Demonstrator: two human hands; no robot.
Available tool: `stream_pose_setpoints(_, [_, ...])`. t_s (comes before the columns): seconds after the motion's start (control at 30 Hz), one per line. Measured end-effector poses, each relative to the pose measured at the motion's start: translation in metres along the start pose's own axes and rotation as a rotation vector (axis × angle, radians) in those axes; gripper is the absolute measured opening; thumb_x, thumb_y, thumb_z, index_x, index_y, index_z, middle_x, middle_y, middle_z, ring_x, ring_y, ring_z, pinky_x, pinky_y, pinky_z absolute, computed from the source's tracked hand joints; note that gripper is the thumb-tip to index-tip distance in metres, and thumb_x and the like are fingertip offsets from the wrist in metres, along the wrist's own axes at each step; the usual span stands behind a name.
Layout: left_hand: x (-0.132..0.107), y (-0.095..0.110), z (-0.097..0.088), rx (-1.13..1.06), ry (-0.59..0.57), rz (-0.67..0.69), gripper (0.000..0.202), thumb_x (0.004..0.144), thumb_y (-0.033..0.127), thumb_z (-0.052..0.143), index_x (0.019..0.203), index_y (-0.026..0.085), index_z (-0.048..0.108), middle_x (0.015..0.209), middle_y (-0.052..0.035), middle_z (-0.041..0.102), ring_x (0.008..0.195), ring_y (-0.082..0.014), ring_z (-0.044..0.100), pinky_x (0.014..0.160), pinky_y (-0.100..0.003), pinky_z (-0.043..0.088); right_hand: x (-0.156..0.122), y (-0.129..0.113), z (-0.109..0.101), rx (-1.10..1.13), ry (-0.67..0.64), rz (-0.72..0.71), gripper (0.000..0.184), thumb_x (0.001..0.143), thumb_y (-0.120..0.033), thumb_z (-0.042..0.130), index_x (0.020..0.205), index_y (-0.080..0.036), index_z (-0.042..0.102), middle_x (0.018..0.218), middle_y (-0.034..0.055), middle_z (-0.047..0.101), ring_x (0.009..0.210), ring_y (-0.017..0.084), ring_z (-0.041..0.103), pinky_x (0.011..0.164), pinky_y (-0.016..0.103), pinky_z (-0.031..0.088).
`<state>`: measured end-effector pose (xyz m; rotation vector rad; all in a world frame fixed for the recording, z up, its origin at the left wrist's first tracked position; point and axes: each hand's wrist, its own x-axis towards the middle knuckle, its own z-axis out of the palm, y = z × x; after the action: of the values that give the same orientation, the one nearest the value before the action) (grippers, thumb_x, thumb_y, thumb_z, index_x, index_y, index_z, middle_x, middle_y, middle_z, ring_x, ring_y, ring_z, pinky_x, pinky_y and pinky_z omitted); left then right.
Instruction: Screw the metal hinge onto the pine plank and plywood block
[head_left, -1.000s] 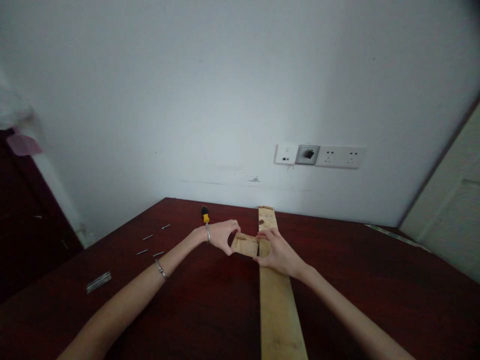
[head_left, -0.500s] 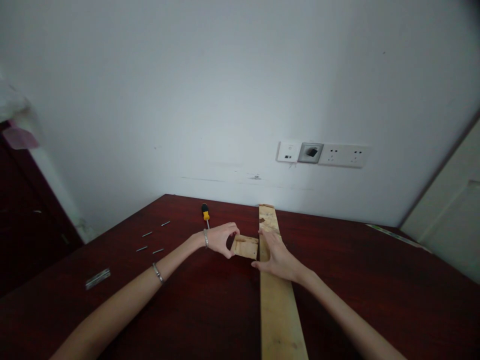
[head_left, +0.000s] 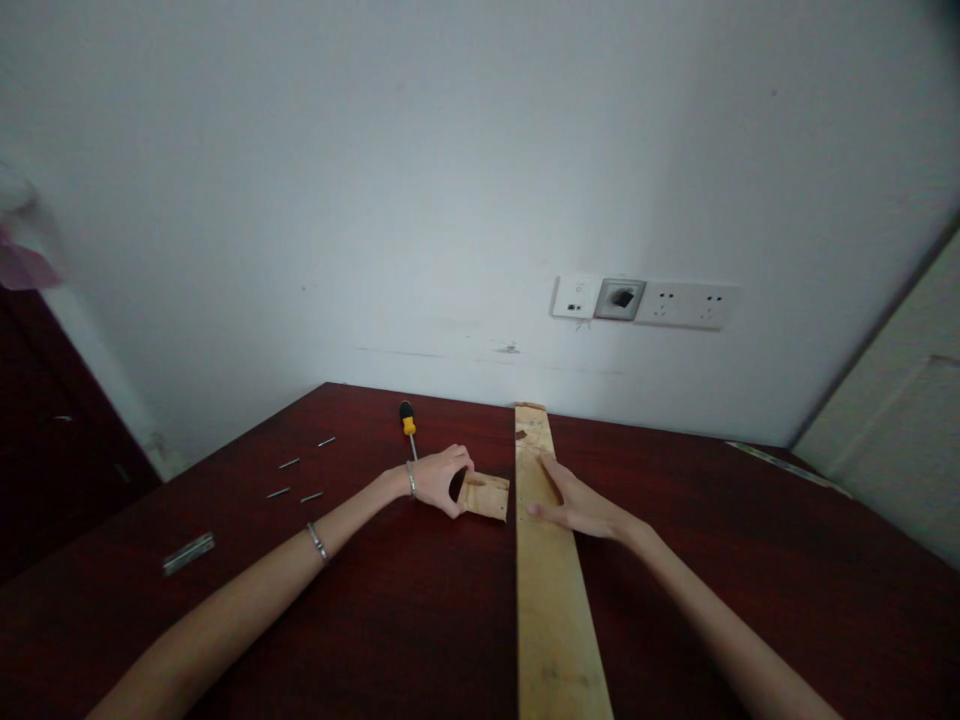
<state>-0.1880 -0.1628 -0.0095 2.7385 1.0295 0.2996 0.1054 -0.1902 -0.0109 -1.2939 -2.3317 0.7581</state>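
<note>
My left hand (head_left: pixel 442 480) is closed on a small wooden block (head_left: pixel 487 494), gripping its left end between thumb and fingers. A narrow strip of table shows between this block and a long wooden board (head_left: pixel 555 610), which runs from the wall side toward me. On the board's right part lies my right hand (head_left: pixel 577 500), thumb and fingers spread apart and touching its top. A screwdriver (head_left: pixel 407 420) with a black and yellow handle lies beyond my left hand, its tip hidden by the hand.
Several screws or nails (head_left: pixel 289 463) lie loose on the dark red table (head_left: pixel 360 640) at the left. Nearer me is a small metal piece (head_left: pixel 189 553). Wall sockets (head_left: pixel 679 304) sit above the table's back edge. A thin strip (head_left: pixel 787 468) lies at the far right.
My right hand has drawn back to the right, its fingers leaving the board's left edge. The gap between block and board has widened slightly. My left hand keeps its grip.
</note>
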Motion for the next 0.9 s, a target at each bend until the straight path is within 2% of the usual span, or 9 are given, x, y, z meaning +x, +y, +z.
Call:
stream_pose_setpoints(0.1, [0.0,0.0,0.002,0.0,-0.012,-0.003,0.053,0.05,0.033,0.077,0.091,0.017,0.048,0.098,-0.0049,0.048,0.092,-0.0217,0.047,0.082,-0.031,0.043,-0.001,0.001,-0.002,0.005,-0.02,0.017,0.095,0.075,-0.059,0.055,0.146,-0.01,0.017,0.151,0.0184,0.02,0.138,0.029,0.023,0.114,0.047,0.016])
stream_pose_setpoints(0.37, [-0.001,0.001,0.003,-0.011,-0.035,-0.006,0.052,0.051,0.033,0.076,0.091,0.016,0.048,0.097,-0.0053,0.049,0.092,-0.022,0.047,0.081,-0.031,0.043,-0.001,0.003,-0.003,0.01,-0.003,0.046,0.093,0.073,-0.057,0.059,0.145,-0.012,0.02,0.151,0.0171,0.021,0.138,0.029,0.023,0.113,0.048,0.017])
stream_pose_setpoints(0.67, [-0.003,0.01,0.001,0.01,-0.066,-0.008,0.053,0.053,0.036,0.077,0.094,0.016,0.05,0.098,-0.0057,0.049,0.092,-0.0228,0.046,0.081,-0.032,0.043,-0.001,0.003,-0.004,-0.002,0.0,0.048,0.088,0.077,-0.058,0.054,0.145,-0.012,0.023,0.151,0.0154,0.023,0.138,0.027,0.023,0.114,0.046,0.017])
stream_pose_setpoints(0.9, [-0.003,0.007,0.003,-0.008,-0.05,-0.018,0.054,0.053,0.038,0.077,0.094,0.015,0.05,0.099,-0.0065,0.048,0.093,-0.0226,0.045,0.082,-0.033,0.043,-0.002,0.003,-0.004,-0.007,0.0,0.059,0.084,0.079,-0.054,0.052,0.145,-0.013,0.02,0.151,0.0141,0.022,0.139,0.026,0.022,0.114,0.045,0.016])
